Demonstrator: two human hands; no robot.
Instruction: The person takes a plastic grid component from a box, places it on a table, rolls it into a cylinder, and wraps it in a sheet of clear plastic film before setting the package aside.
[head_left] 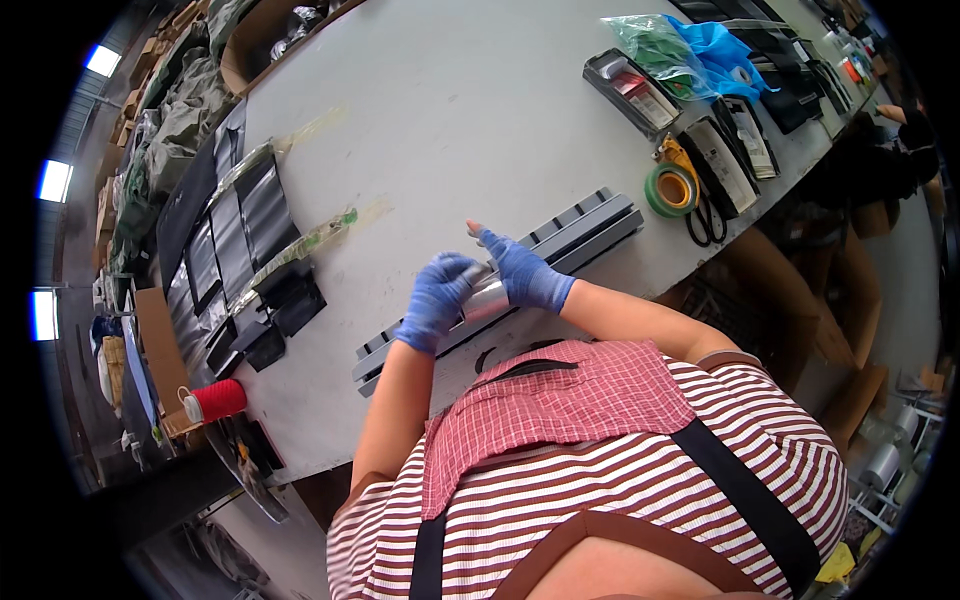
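A bundle of long grey slotted bars (pixel 590 228) lies slantwise on the table in front of me. A shiny silver strip, like tape or foil (pixel 487 298), runs across the middle of the bundle. My left hand (pixel 437 293), in a blue knitted glove, is closed with its fingertips pinched at the strip's left edge. My right hand (pixel 525 273), gloved alike, lies over the bars just right of the strip. Its fingers reach across to the far side, one bare fingertip stretched out, and its thumb is partly hidden.
Black sheets (pixel 235 215) held by clear tape cover the left side. A red thread spool (pixel 217 401) stands at the left edge. Green tape roll (pixel 671 190), black-handled scissors (pixel 707 222), black boxes (pixel 718 165) and plastic bags (pixel 690 55) lie right. Another person (pixel 905 135) is far right.
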